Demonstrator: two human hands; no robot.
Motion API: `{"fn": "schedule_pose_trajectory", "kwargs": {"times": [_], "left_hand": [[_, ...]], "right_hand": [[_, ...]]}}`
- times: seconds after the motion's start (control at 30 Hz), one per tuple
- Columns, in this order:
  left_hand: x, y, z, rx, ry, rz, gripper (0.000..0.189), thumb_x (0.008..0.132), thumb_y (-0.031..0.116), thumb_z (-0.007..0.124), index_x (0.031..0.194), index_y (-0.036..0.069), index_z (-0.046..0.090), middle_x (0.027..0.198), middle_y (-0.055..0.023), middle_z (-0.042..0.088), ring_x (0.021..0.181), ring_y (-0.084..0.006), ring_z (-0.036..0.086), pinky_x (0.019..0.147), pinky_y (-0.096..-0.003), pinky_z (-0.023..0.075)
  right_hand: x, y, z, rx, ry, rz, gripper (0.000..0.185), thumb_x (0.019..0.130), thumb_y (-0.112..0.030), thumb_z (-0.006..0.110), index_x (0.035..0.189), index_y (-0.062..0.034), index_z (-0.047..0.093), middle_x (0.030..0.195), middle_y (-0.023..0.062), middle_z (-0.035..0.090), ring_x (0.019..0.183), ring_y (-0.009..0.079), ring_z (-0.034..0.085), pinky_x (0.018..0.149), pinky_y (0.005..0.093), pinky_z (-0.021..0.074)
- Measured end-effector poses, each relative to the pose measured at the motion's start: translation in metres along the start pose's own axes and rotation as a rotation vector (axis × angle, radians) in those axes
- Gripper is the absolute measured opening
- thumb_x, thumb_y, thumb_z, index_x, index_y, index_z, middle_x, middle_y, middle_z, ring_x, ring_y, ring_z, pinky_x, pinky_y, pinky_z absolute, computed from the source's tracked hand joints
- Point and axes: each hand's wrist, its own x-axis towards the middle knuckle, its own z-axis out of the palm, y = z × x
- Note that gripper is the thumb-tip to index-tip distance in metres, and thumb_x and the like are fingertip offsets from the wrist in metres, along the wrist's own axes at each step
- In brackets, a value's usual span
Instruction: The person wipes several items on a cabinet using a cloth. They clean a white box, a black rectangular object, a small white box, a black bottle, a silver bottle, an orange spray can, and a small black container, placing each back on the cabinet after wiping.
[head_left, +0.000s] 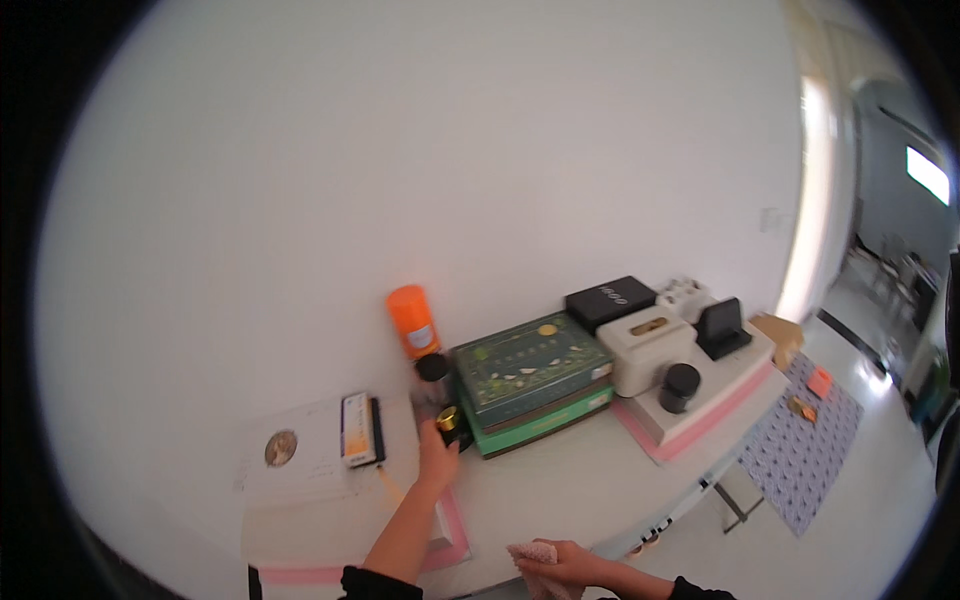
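My left hand (437, 454) reaches to a dark bottle with a gold cap (448, 420); blur hides whether the fingers grip it. Just behind stand a clear jar with a black lid (433, 369) and an orange spray can (413, 321). Right of them lies a stack of boxes, a dark green patterned box (534, 366) over a bright green box (541, 421). My right hand (564, 564) holds a pink cloth (537, 559) at the table's front edge.
On the white table (517, 495) are a thin carton (358, 430), a black box (611, 299), a tissue box (646, 348), a black jar (680, 388) and a black stand (722, 328). A white wall rises behind. A patterned mat (806, 450) lies on the floor to the right.
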Motion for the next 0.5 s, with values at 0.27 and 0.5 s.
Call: {"fn": "schedule_pose_trajectory", "kwargs": {"times": [0.27, 0.5], "left_hand": [[-0.018, 0.083, -0.046, 0.214, 0.15, 0.278, 0.067, 0.07, 0.008, 0.07, 0.122, -0.005, 0.031, 0.12, -0.0249, 0.039, 0.115, -0.0393, 0.039, 0.095, -0.0415, 0.0344], [-0.062, 0.17, 0.036, -0.12, -0.095, 0.55, 0.068, 0.071, 0.012, 0.071, 0.126, 0.0, 0.033, 0.124, -0.0189, 0.041, 0.118, -0.0329, 0.04, 0.098, -0.0369, 0.0334]], "right_hand": [[-0.063, 0.035, -0.003, 0.118, 0.233, -0.02, 0.051, 0.087, -0.051, 0.047, 0.12, -0.0116, 0.054, 0.103, 0.0077, 0.06, 0.1, 0.017, 0.054, 0.088, 0.0282, 0.0406], [-0.097, 0.036, -0.051, 0.142, 0.534, -0.114, 0.043, 0.091, -0.035, 0.048, 0.126, -0.0092, 0.047, 0.1, 0.0084, 0.058, 0.097, 0.0195, 0.053, 0.086, 0.0304, 0.0416]]}}
